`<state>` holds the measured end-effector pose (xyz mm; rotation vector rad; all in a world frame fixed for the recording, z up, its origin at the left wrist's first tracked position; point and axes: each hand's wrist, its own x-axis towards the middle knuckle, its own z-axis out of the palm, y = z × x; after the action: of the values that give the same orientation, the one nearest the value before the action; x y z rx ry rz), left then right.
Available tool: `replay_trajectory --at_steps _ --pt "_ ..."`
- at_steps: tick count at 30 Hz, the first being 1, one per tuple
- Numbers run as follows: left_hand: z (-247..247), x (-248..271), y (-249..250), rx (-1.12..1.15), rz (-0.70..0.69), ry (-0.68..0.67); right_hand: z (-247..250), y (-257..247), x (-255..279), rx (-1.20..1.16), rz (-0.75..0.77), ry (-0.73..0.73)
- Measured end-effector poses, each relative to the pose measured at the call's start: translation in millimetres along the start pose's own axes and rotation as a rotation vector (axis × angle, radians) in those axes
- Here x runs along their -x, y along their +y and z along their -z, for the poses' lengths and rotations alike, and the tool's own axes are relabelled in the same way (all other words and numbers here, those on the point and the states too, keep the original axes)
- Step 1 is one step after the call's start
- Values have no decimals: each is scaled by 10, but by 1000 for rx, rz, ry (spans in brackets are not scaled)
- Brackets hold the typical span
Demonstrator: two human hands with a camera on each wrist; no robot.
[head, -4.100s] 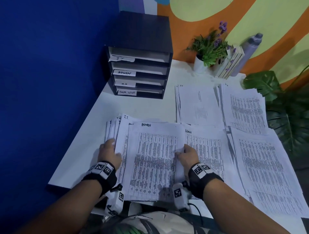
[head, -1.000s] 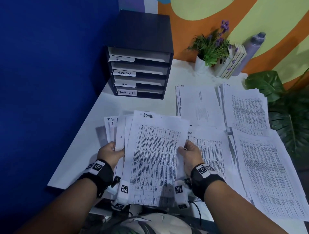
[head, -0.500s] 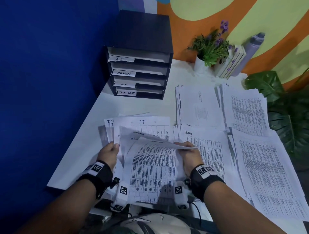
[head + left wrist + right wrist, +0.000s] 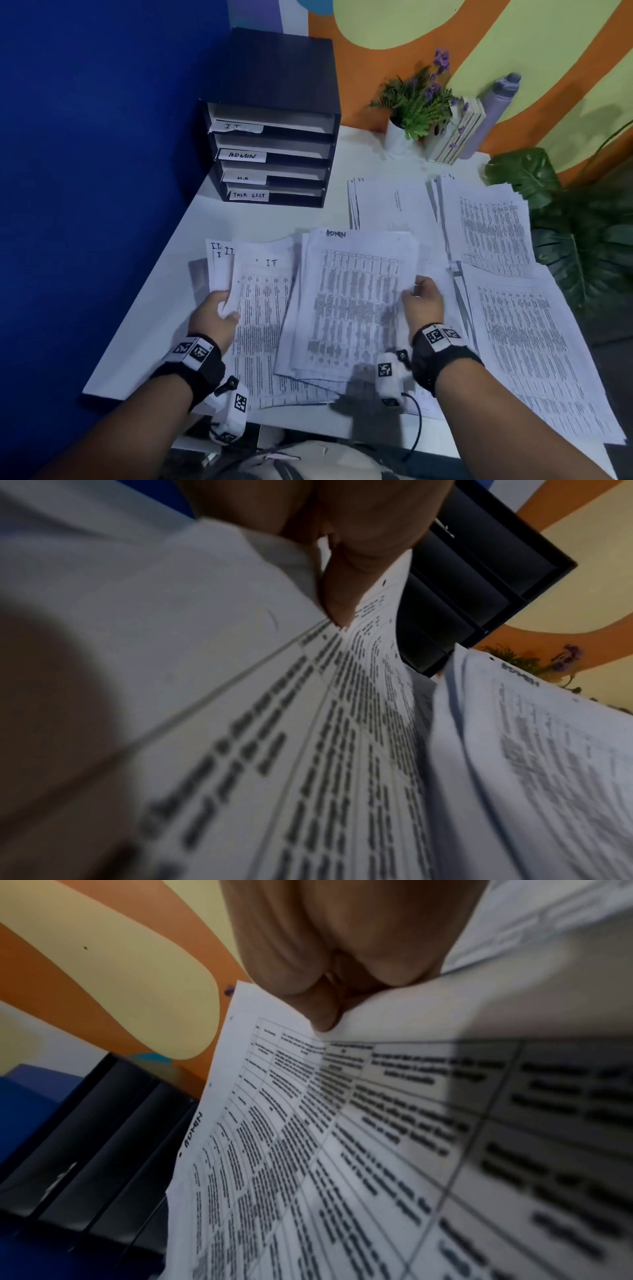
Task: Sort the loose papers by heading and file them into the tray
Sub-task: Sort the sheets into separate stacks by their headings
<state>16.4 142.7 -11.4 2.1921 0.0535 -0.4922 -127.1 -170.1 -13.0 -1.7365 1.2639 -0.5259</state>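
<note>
With the right hand (image 4: pixel 423 301) pinching the ADMIN sheets (image 4: pixel 356 301) and the left hand (image 4: pixel 214 313) gripping the IT sheets (image 4: pixel 263 301), both in front of the tray (image 4: pixel 274 113), the person should probably square each bundle before filing it.

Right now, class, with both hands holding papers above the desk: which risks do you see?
1. The right hand holds the ADMIN sheets by one edge; loose sheets might slip and mix with the IT sheets in the left hand.
2. Piles overhang the table edge and could slide off.
</note>
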Motion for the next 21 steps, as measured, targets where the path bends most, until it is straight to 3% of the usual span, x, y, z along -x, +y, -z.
replay_trajectory --at_steps 4,12,17,19,21 --pt "37 14 43 -19 -18 1 345 28 -203 152 -44 68" --pt "145 29 133 24 -35 70 800 163 -342 334 28 162" --pt "262 38 313 17 -95 135 902 36 -356 493 13 67" --pt "284 37 422 27 -139 161 846 -53 -320 636 70 67" --pt "286 59 553 78 -176 173 726 -161 -245 590 164 20"
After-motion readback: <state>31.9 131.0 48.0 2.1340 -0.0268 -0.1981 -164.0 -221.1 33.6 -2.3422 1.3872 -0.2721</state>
